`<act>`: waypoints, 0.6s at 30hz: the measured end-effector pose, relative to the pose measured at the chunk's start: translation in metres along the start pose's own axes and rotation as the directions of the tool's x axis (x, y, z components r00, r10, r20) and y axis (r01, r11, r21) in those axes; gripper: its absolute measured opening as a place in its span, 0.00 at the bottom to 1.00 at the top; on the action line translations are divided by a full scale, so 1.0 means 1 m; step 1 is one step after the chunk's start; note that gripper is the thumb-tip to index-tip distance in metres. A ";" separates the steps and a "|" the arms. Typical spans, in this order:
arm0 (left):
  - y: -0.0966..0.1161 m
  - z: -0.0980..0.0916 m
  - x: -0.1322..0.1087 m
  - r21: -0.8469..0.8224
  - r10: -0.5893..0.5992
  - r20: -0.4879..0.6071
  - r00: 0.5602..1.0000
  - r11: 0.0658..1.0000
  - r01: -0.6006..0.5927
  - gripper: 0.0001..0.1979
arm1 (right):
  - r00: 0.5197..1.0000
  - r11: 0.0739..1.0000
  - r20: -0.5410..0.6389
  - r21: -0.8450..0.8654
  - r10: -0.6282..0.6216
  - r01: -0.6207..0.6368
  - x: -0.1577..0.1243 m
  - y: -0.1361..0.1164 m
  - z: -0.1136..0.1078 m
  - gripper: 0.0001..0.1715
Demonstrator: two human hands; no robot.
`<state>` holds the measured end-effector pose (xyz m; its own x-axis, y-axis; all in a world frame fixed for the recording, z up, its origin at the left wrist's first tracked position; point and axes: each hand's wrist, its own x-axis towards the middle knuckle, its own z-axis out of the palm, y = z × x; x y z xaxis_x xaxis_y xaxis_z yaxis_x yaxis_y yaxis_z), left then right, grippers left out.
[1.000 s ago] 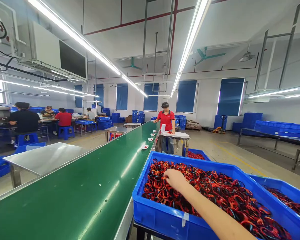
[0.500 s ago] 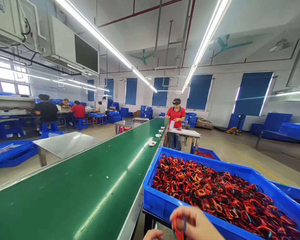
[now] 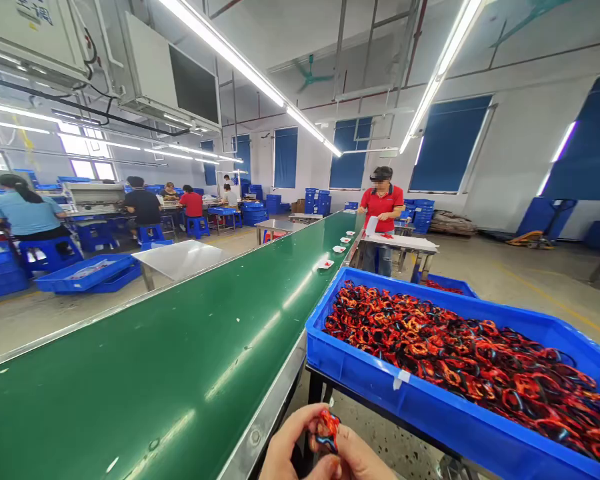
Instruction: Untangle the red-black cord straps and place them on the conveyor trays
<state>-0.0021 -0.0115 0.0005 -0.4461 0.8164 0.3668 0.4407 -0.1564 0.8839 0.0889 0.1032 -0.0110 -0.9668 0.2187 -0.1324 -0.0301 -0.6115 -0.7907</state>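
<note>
At the bottom edge, both hands meet on one small red and black ring-shaped piece (image 3: 326, 427). My left hand (image 3: 287, 445) curls round it from the left and my right hand (image 3: 357, 460) pinches it from the right. They hover below the near corner of a big blue crate (image 3: 380, 380), which is heaped with many more red and black pieces (image 3: 460, 360). A long green conveyor belt (image 3: 180, 360) runs away on the left of my hands.
A person in a red shirt (image 3: 380, 220) stands at a small table (image 3: 405, 243) by the belt's far right side. Small white trays (image 3: 325, 264) lie on the belt. Other people sit at benches far left (image 3: 145, 207). A steel table (image 3: 180, 257) and blue crates (image 3: 87, 273) stand left.
My right hand left the crate with one piece and came down to meet my left hand. The view swung left and lower, so the crate now sits to the right.
</note>
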 end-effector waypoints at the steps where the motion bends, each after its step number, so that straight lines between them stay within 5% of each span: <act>1: 0.001 -0.004 -0.004 0.016 -0.034 0.010 0.999 0.999 0.034 0.27 | 1.000 0.999 0.018 0.044 0.022 -0.022 0.001 0.006 0.002 0.27; 5: 0.016 -0.016 -0.018 0.063 -0.104 -0.066 0.992 0.992 0.108 0.22 | 0.993 0.993 0.076 0.063 0.090 -0.095 0.008 0.028 0.004 0.29; 8: 0.033 -0.024 -0.026 0.225 -0.022 -0.113 0.993 0.973 0.047 0.19 | 0.990 0.993 0.086 -0.044 0.116 -0.112 0.008 0.036 0.005 0.28; 13: 0.045 -0.030 -0.041 0.456 0.098 -0.272 0.957 0.889 0.038 0.14 | 0.999 0.999 -0.014 -0.011 -0.033 0.033 -0.008 0.029 0.010 0.29; 18: 0.033 -0.021 -0.052 0.515 0.113 -0.282 0.953 0.856 0.051 0.14 | 0.974 0.943 0.118 -0.249 -0.195 0.219 -0.019 0.022 0.010 0.27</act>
<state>0.0191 -0.0708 0.0167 -0.5951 0.6032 0.5311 0.7555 0.1944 0.6257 0.1042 0.0776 -0.0201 -0.9653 0.2426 0.0961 -0.1773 -0.3394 -0.9238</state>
